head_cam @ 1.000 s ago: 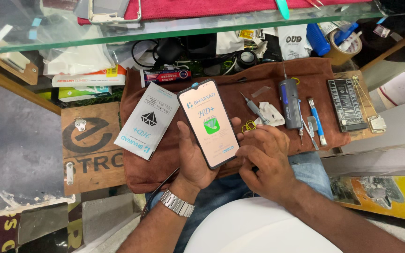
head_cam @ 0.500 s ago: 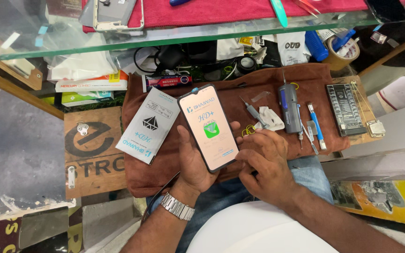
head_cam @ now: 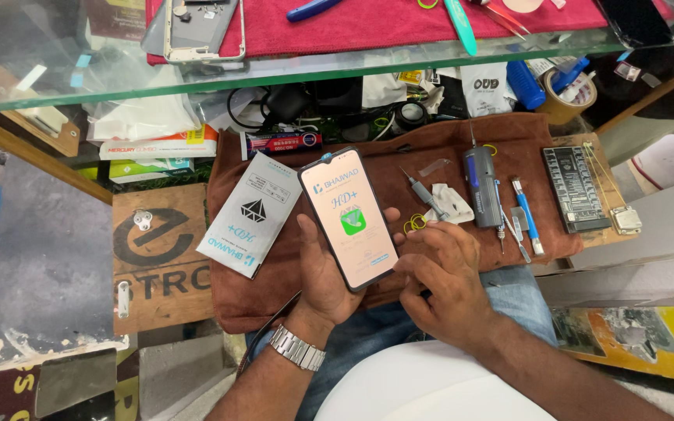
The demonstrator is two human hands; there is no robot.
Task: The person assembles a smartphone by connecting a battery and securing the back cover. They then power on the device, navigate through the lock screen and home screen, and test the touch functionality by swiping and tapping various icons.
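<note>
My left hand (head_cam: 323, 274) cradles a black smartphone (head_cam: 349, 218) whose front is covered by a pale printed film with a green square tab. Fingers wrap its left edge and the thumb rests along the right edge. My right hand (head_cam: 438, 269) sits beside the phone's lower right edge, fingers curled, fingertips touching the phone's side near yellow rubber bands (head_cam: 415, 224). A metal watch (head_cam: 296, 348) is on my left wrist. A flat screen-protector packet (head_cam: 250, 214) lies on the brown cloth (head_cam: 399, 160) left of the phone.
On the brown cloth lie a screwdriver (head_cam: 424, 192), a grey-blue electric tool (head_cam: 480, 185), a blue-handled tool (head_cam: 528, 218) and a black grid board (head_cam: 574, 189). A glass shelf (head_cam: 103, 78) above carries a red mat, a phone frame (head_cam: 204, 30) and tweezers. Tape roll (head_cam: 571, 95) at right.
The view has shifted slightly. The phone stays in my left hand, and my right hand's fingers have curled lower along the phone's right edge.
</note>
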